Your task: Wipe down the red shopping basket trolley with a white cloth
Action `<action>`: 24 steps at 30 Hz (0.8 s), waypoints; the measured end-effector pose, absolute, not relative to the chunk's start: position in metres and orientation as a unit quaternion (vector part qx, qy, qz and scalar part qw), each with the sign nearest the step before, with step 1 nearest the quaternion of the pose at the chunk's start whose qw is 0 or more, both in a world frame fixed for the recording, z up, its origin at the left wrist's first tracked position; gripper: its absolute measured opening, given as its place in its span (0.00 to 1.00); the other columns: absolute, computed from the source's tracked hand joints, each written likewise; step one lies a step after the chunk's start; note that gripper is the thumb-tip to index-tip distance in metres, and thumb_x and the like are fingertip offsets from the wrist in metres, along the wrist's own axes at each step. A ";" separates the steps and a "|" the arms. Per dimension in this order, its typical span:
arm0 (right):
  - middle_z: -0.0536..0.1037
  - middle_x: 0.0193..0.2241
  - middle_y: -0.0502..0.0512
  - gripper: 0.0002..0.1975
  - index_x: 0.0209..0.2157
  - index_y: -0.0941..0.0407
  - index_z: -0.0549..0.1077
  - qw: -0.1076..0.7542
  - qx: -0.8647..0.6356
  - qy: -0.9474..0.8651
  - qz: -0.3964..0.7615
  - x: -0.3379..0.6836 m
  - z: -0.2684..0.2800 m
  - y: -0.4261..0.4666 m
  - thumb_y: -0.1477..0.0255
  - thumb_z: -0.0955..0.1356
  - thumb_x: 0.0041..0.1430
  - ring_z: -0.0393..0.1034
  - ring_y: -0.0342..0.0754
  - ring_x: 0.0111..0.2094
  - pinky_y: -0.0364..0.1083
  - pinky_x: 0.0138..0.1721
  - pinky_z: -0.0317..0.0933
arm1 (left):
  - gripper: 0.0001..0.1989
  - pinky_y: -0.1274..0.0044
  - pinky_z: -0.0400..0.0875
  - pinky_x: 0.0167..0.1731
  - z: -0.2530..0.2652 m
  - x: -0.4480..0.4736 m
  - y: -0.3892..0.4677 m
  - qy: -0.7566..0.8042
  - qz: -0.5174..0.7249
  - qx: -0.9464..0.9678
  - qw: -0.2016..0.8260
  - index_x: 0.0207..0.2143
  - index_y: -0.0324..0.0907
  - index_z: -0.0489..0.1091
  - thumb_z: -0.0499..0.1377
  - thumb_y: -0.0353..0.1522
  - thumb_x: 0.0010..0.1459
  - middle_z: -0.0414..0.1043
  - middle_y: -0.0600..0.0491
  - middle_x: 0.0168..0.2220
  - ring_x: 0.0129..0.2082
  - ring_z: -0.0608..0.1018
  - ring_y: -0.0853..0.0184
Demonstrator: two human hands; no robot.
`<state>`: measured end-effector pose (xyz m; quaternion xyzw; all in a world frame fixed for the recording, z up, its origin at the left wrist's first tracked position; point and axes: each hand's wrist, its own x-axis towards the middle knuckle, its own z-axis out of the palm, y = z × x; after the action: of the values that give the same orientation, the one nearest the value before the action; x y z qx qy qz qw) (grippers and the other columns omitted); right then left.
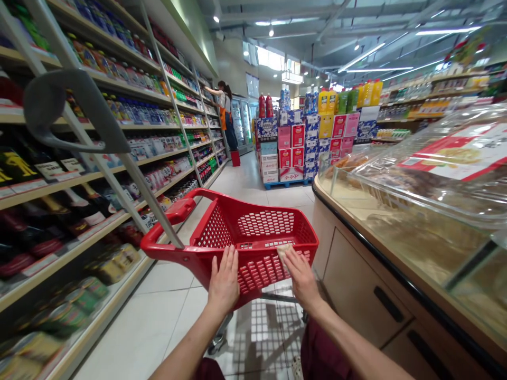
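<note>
Side-on before me stands a red plastic shopping cart point(273, 214) with perforated walls; no goods show in its basket. My left hand point(225, 279) lies against the near wall, its fingers stretched up to the rim. Under the fingers of my right hand point(303, 274) is a pale cloth point(283, 250), pressed on the same rim farther right. The cart's grey handle point(79, 108) rises at the left on metal poles.
Shelves of bottles and cans point(119, 142) run along the left. On the right is a display counter point(356, 237) holding clear plastic food boxes point(443, 169). Stacked drink cartons point(291, 150) stand ahead. A person in an orange apron point(225, 116) reaches to the shelves.
</note>
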<state>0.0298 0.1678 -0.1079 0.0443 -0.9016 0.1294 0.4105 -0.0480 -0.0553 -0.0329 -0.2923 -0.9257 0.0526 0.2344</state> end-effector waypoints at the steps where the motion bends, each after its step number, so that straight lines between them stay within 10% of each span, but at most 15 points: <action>1: 0.64 0.53 0.57 0.26 0.53 0.56 0.62 0.421 0.048 -0.897 0.126 0.026 -0.104 0.165 0.85 0.54 0.53 0.47 0.48 0.58 0.56 0.55 0.46 | 0.34 0.61 0.44 0.57 -0.032 -0.047 -0.055 -0.926 0.051 -0.291 0.235 0.57 0.32 0.50 0.48 0.27 0.44 0.45 0.46 0.60 0.60 0.49 0.61; 24: 0.65 0.52 0.60 0.23 0.52 0.59 0.62 0.409 0.186 -0.887 0.107 -0.007 -0.093 0.085 0.83 0.54 0.56 0.47 0.49 0.58 0.56 0.54 0.50 | 0.34 0.60 0.41 0.57 -0.006 -0.049 -0.088 -0.933 0.035 -0.264 0.244 0.56 0.30 0.51 0.49 0.28 0.44 0.48 0.43 0.60 0.60 0.48 0.59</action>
<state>-0.0070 0.0852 -0.0934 0.1859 -0.8868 0.1070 0.4094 -0.0489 -0.0875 -0.0057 -0.2636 -0.9326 0.0351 0.2438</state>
